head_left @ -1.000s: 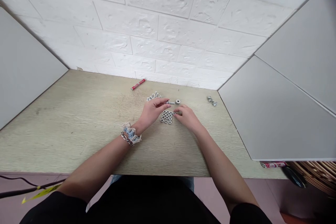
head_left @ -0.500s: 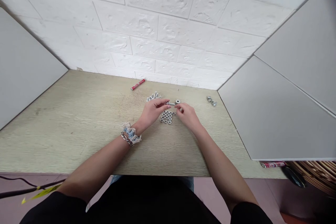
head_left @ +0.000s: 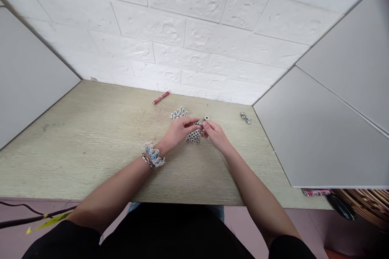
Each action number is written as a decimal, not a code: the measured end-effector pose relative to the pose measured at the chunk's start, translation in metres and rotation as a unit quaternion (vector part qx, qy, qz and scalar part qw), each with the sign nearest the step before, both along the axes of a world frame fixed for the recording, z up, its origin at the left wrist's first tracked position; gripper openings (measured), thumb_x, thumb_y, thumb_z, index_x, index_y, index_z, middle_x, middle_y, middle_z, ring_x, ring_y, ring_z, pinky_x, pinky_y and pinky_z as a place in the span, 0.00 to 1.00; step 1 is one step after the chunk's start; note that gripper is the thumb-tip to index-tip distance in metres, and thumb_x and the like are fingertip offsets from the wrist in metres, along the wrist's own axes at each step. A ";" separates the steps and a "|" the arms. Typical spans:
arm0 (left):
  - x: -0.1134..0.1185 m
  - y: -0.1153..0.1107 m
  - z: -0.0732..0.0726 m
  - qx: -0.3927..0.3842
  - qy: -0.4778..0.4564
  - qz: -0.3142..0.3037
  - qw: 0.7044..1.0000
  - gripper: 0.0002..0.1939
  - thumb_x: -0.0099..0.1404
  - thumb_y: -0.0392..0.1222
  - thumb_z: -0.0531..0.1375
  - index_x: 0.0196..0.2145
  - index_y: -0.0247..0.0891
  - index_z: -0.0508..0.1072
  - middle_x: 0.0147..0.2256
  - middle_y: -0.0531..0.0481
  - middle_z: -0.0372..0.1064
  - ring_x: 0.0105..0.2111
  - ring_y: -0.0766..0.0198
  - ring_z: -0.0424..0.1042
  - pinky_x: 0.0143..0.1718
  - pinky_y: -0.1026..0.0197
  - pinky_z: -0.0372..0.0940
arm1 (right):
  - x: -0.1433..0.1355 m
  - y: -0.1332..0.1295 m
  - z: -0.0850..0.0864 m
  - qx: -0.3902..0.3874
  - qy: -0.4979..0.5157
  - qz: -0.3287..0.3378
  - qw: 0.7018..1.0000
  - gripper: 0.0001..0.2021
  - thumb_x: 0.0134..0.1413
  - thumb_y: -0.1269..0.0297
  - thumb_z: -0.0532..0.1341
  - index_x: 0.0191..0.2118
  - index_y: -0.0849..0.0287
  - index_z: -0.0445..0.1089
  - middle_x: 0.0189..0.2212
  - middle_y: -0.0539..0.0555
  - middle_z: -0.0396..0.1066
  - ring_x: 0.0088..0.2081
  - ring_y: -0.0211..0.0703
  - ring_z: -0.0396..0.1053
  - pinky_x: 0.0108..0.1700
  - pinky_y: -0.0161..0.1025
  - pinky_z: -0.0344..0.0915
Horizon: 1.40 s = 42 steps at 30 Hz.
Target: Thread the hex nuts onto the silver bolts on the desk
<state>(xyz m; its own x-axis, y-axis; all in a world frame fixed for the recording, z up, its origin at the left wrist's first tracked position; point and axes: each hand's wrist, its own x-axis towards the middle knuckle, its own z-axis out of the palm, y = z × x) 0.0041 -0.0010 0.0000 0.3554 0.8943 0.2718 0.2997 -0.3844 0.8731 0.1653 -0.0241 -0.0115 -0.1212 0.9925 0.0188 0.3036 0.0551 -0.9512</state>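
Observation:
My left hand (head_left: 180,130) pinches a silvery metal bolt (head_left: 199,124) by its head, with the shank pointing right. At the shank's far end, the thumb and fingers of my right hand (head_left: 215,132) are closed on it; any small part between them is hidden. Just below the fingers, several metal nuts (head_left: 192,141) lie grouped in rows on the table, partly covered by my hands. Several bolts (head_left: 179,112) stand upright behind my left hand. Beyond the right fingertips sits a round metal piece with a dark hole (head_left: 206,117).
A red marker-like tube (head_left: 161,98) lies near the white wall. To the right, a few small metal parts (head_left: 246,117) lie close to the grey side panel (head_left: 328,137). A second red tube (head_left: 316,192) and a woven basket (head_left: 364,206) are at the lower right.
My right hand has moved slightly left, and its fingers have closed on the bolt's end. Both hands and the bolt are a little lower over the nuts.

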 end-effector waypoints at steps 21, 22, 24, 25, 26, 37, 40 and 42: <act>-0.005 -0.004 -0.003 0.251 0.124 -0.073 0.957 0.13 0.63 0.41 0.52 0.42 0.37 0.71 0.40 0.47 0.71 0.38 0.65 0.69 0.39 0.64 0.63 | 0.001 0.004 -0.007 -0.072 0.154 0.004 0.985 0.15 0.42 0.52 0.62 0.30 0.59 0.70 0.13 0.45 0.59 0.17 0.30 0.55 0.19 0.30 0.51; -0.004 -0.003 -0.004 0.261 0.125 -0.069 0.955 0.13 0.63 0.42 0.52 0.42 0.36 0.71 0.40 0.47 0.71 0.38 0.65 0.69 0.39 0.64 0.63 | 0.001 0.004 -0.008 -0.071 0.161 0.002 0.984 0.14 0.41 0.53 0.62 0.31 0.59 0.70 0.14 0.45 0.59 0.17 0.30 0.55 0.19 0.30 0.51; -0.004 -0.003 -0.005 0.271 0.121 -0.058 0.953 0.13 0.63 0.42 0.52 0.41 0.36 0.71 0.39 0.46 0.71 0.38 0.64 0.69 0.40 0.63 0.63 | 0.000 0.004 -0.009 -0.066 0.167 0.000 0.984 0.13 0.41 0.55 0.62 0.31 0.59 0.70 0.14 0.45 0.59 0.17 0.30 0.56 0.19 0.30 0.52; -0.003 -0.003 -0.005 0.269 0.118 -0.053 0.955 0.13 0.63 0.42 0.52 0.41 0.36 0.72 0.38 0.46 0.71 0.38 0.64 0.69 0.40 0.62 0.63 | 0.000 0.005 -0.009 -0.062 0.170 -0.001 0.984 0.13 0.41 0.55 0.62 0.31 0.59 0.69 0.14 0.44 0.60 0.18 0.30 0.56 0.19 0.30 0.53; -0.003 -0.003 -0.005 0.259 0.112 -0.049 0.958 0.13 0.63 0.42 0.52 0.41 0.36 0.72 0.38 0.46 0.72 0.38 0.64 0.69 0.40 0.62 0.63 | 0.000 0.005 -0.010 -0.059 0.174 -0.002 0.983 0.12 0.41 0.56 0.62 0.31 0.59 0.69 0.15 0.44 0.60 0.18 0.30 0.56 0.20 0.30 0.54; -0.002 0.005 0.003 -0.206 -0.178 0.010 0.962 0.11 0.55 0.45 0.59 0.34 0.37 0.72 0.32 0.49 0.72 0.27 0.68 0.69 0.30 0.65 0.62 | 0.008 0.005 -0.002 0.071 0.053 -0.100 0.991 0.14 0.39 0.59 0.63 0.35 0.59 0.66 0.27 0.49 0.68 0.22 0.31 0.60 0.27 0.33 0.60; -0.001 0.005 0.002 -0.317 -0.251 -0.023 0.914 0.12 0.54 0.46 0.60 0.34 0.35 0.70 0.35 0.46 0.72 0.29 0.68 0.70 0.31 0.65 0.62 | 0.000 -0.001 0.000 0.128 -0.075 -0.080 0.986 0.12 0.41 0.60 0.62 0.35 0.57 0.68 0.29 0.50 0.68 0.22 0.32 0.60 0.28 0.34 0.61; -0.001 0.005 0.001 -0.345 -0.260 -0.035 0.901 0.13 0.53 0.46 0.61 0.32 0.34 0.70 0.34 0.45 0.72 0.31 0.67 0.71 0.32 0.65 0.62 | -0.004 -0.004 0.001 0.156 -0.126 -0.063 0.978 0.11 0.43 0.61 0.61 0.36 0.56 0.69 0.32 0.50 0.69 0.23 0.32 0.61 0.29 0.34 0.62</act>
<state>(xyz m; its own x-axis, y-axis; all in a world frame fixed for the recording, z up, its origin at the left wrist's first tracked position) 0.0033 0.0037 0.0009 0.4028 0.8945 -0.1941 -0.2236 0.3018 0.9268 0.1617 -0.0284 -0.0107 -0.0380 0.9503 0.3091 0.5499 0.2781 -0.7876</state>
